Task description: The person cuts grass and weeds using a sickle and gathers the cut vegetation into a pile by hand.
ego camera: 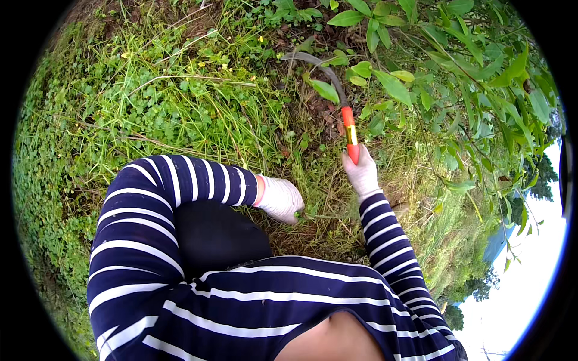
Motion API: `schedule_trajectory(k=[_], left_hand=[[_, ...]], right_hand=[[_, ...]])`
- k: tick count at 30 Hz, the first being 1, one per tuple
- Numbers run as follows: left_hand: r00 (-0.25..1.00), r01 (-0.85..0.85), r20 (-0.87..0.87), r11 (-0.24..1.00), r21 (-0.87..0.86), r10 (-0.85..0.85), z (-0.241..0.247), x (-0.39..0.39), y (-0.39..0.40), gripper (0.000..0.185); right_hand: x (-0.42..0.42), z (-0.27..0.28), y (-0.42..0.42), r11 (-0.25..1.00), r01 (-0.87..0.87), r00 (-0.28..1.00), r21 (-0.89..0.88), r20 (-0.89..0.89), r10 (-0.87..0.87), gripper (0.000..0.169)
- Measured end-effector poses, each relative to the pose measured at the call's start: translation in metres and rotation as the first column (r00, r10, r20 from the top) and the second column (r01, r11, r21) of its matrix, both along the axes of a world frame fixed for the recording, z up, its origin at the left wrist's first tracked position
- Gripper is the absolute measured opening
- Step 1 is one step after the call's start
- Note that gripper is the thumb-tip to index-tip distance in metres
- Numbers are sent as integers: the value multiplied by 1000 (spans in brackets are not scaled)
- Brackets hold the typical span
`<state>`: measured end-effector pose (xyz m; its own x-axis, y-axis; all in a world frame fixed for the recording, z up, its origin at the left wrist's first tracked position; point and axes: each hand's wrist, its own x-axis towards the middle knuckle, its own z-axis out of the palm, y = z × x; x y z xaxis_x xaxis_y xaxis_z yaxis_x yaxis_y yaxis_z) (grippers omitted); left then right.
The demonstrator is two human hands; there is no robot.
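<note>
My right hand [362, 173], in a whitish work glove, grips the orange handle of a sickle [348, 118] with a gold band. The sickle's dark curved blade [332, 74] reaches up and bends left, over soil and low weeds, with a few shrub leaves crossing it. Lower and to the left, my left hand [281, 198] wears a similar glove and hangs low over cut or flattened grass [323, 225]. Its fingers are curled downward and mostly hidden; a bit of green shows at their tips, but whether they hold it is unclear.
A leafy shrub [469, 76] crowds the upper right, its branches hanging near the sickle. Dense grass and clover-like weeds [167, 108] cover the left side. My dark-clad knee [221, 237] is bent beneath my left arm. Dry stalks [198, 77] lie across the weeds.
</note>
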<state>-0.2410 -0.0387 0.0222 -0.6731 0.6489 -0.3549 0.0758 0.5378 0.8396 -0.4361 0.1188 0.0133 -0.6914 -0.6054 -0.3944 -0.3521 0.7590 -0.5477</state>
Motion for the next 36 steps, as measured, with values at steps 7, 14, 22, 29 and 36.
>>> schedule_trajectory(k=[7, 14, 22, 29, 36], left_hand=[[924, -22, -373, 962, -272, -85, 3, 4, -26, 48], [754, -510, -643, 737, -444, 134, -6, -53, -89, 93], [977, -152, -212, 695, -702, 0, -74, -97, -91, 114], [972, -204, -225, 729, -653, 71, -81, -47, -75, 24], [980, 37, -126, 762, -647, -154, -49, -28, -79, 20]], right_hand=[[-58, 6, 169, 895, -79, 972, 440, -164, 166, 32], [-173, 145, 380, 692, 436, 768, 576, -639, 47, 19], [-100, 83, 253, 916, 170, 854, 363, -518, 47, 22], [-35, 27, 146, 964, 77, 958, 253, -286, -1, 26], [-153, 157, 427, 797, 496, 829, 345, -462, -316, 19]])
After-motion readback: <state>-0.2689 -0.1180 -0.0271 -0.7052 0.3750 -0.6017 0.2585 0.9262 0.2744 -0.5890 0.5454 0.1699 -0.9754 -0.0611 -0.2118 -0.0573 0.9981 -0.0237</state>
